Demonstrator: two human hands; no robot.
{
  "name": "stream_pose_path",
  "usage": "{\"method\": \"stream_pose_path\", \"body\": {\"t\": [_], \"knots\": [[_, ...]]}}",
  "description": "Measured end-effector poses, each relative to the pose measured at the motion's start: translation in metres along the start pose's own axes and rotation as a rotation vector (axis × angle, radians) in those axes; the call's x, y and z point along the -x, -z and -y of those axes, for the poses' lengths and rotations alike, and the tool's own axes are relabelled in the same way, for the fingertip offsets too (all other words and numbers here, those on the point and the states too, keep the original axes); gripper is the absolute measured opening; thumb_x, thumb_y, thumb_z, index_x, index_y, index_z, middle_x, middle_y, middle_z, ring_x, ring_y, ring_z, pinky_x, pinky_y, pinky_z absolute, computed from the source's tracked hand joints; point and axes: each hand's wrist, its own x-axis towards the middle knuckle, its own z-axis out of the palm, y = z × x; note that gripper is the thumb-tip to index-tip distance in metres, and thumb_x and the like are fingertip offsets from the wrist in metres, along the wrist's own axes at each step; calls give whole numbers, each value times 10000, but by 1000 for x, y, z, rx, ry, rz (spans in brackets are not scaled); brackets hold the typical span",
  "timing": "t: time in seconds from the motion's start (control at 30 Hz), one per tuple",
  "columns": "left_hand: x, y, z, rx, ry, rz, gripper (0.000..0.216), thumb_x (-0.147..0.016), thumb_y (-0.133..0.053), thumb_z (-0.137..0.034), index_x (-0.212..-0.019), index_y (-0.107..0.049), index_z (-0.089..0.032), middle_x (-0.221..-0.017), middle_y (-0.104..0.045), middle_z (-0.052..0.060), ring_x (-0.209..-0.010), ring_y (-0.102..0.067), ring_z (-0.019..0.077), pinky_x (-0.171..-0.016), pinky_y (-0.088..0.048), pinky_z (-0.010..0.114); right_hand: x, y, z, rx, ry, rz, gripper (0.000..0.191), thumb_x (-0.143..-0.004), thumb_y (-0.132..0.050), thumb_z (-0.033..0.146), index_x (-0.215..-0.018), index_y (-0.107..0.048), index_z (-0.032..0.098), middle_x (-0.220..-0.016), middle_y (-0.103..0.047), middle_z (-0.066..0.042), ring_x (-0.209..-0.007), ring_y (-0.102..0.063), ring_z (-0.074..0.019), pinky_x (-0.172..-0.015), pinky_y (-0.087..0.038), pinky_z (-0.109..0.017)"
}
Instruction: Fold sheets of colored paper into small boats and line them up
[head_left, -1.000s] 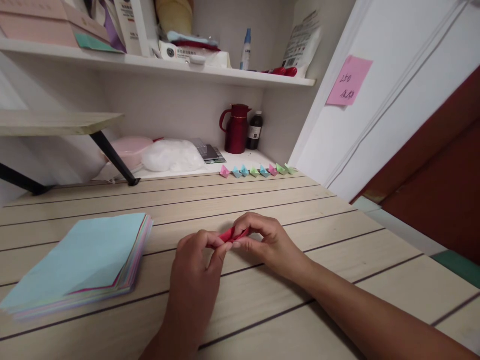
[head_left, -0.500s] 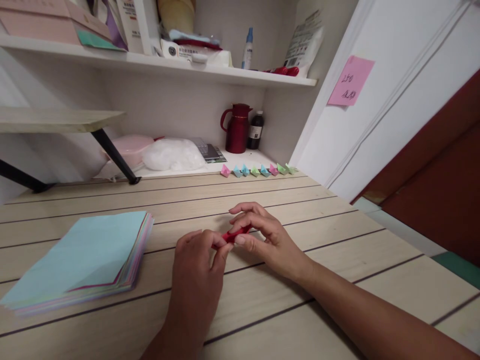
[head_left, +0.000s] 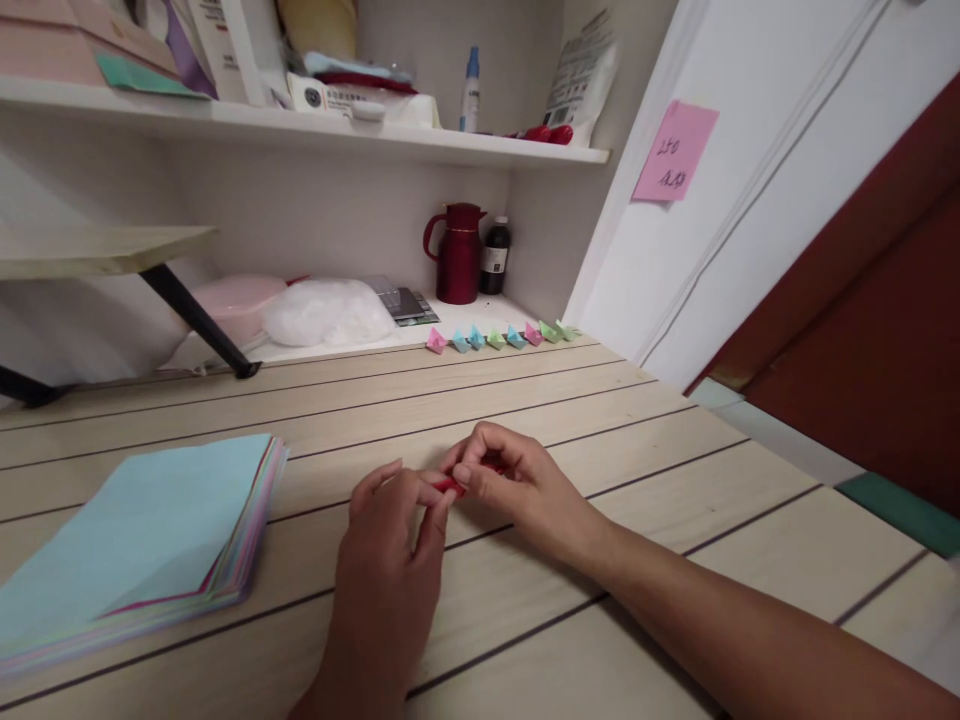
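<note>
A small folded piece of red paper is pinched between both hands just above the wooden table. My left hand grips its left end with thumb and fingers closed. My right hand curls over its right part and hides most of it. A stack of coloured paper sheets, light blue on top, lies to the left of my hands. A row of several small folded paper boats stands at the table's far edge.
Behind the table is a white shelf with a dark red jug, a dark bottle, a white plastic bag and a pink container. A pink sticky note hangs on the white wall at right.
My right hand's fingers have closed further over the red paper, so less of it shows. The view has shifted slightly right and down.
</note>
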Motion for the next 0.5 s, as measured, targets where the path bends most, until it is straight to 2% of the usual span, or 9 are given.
{"method": "stream_pose_path", "body": {"t": [0.1, 0.2, 0.23, 0.3, 0.37, 0.4, 0.5], "knots": [[-1, 3, -1, 23, 111, 17, 120, -864, -588, -256, -747, -563, -266, -913, -732, -50, -959, -649, 181, -904, -461, 370, -1, 2, 0, -47, 4, 4, 262, -938, -570, 429, -830, -568, 189, -912, -667, -38, -889, -611, -175, -836, -455, -329], [-3, 8, 0, 40, 254, -4, 131, -857, -609, -336, -753, -579, -262, -940, -721, -19, -954, -647, 202, -870, -461, 377, -3, 6, 1, -126, -38, -16, 358, -968, -461, 531, -1050, -593, 208, -1074, -668, -67, -1010, -617, -191, -939, -426, -366], [-4, 10, 1, 44, 287, -24, 144, -852, -614, -361, -755, -584, -259, -939, -717, -8, -946, -646, 210, -869, -457, 387, -3, 6, 1, -159, -67, -13, 388, -945, -495, 552, -1125, -578, 219, -1116, -663, -73, -1033, -617, -197, -947, -426, -372], [-5, 12, 2, 47, 331, -48, 165, -840, -622, -399, -763, -596, -255, -934, -710, 8, -944, -644, 226, -873, -453, 404, -5, 6, 0, -187, -133, 0, 494, -827, -680, 541, -1191, -563, 229, -1121, -669, -71, -1014, -625, -205, -911, -448, -365], [-5, 14, 3, 49, 357, -46, 180, -836, -623, -418, -767, -602, -253, -934, -707, 14, -947, -643, 233, -887, -451, 413, -6, 4, -1, -192, -180, 12, 546, -682, -832, 461, -1114, -615, 207, -1030, -693, -57, -932, -633, -200, -844, -468, -340], [-4, 14, 3, 51, 362, -32, 187, -836, -622, -424, -766, -604, -252, -936, -707, 15, -951, -643, 234, -898, -449, 416, -6, 2, -2, -201, -195, 9, 496, -646, -859, 432, -1022, -647, 188, -955, -702, -47, -872, -631, -189, -807, -470, -325], [-3, 12, 4, 67, 366, 4, 207, -837, -617, -433, -748, -604, -246, -930, -709, 19, -958, -646, 237, -910, -449, 418, -7, -1, -3, -233, -199, -38, 344, -651, -851, 419, -733, -643, 157, -718, -669, -7, -695, -587, -146, -705, -443, -289]]}}
